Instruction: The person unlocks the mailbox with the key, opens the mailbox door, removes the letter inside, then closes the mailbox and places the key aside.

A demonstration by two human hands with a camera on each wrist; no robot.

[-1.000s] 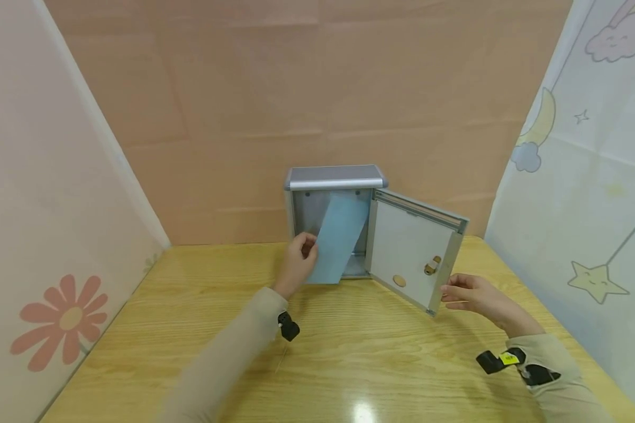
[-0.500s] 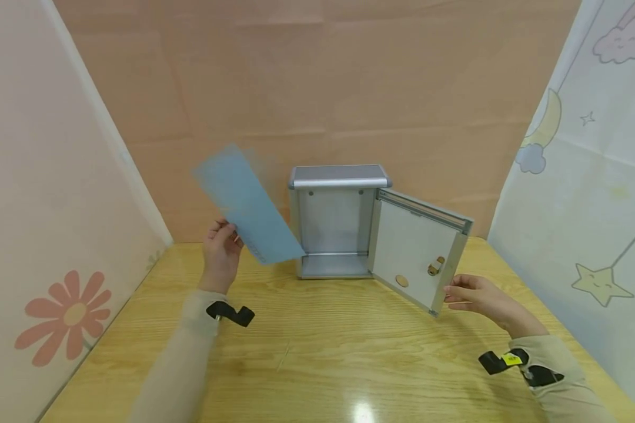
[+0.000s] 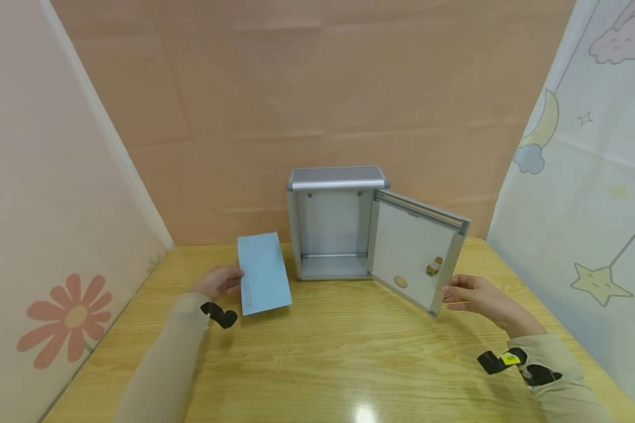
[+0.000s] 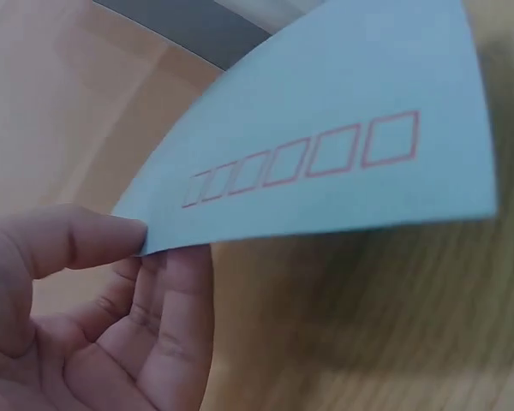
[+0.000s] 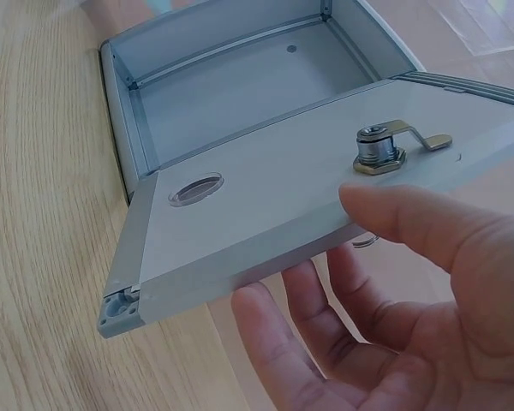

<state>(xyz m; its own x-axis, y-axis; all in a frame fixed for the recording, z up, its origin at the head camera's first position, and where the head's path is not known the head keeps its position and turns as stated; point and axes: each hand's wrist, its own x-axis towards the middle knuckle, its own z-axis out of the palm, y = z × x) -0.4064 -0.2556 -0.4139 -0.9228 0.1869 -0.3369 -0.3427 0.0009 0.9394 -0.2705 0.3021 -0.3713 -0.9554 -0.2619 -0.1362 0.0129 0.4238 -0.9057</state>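
Note:
My left hand (image 3: 223,282) pinches the left edge of a light blue envelope (image 3: 264,273). In the left wrist view, thumb and fingers grip the envelope (image 4: 325,77) by one edge, near its row of red postcode boxes; it bows slightly, with a shadow on the wood beneath. A silver metal mailbox (image 3: 334,229) stands upright at the back, its inside bare. Its door (image 3: 415,249) is swung out to the right. My right hand (image 3: 478,296) holds the door's free edge. The right wrist view shows the thumb on the inner face beside the cam lock (image 5: 381,147), fingers on the other side.
The wooden table (image 3: 317,352) carries the mailbox and has a bright glare spot at its front. A tan backdrop (image 3: 233,117) rises behind it. Pale printed panels flank the table, with a flower (image 3: 69,317) on the left and a star (image 3: 598,285) on the right.
My left hand drew the envelope out of the mailbox, swung it up and left, then lowered it close to the table left of the mailbox. The right hand and door stayed put.

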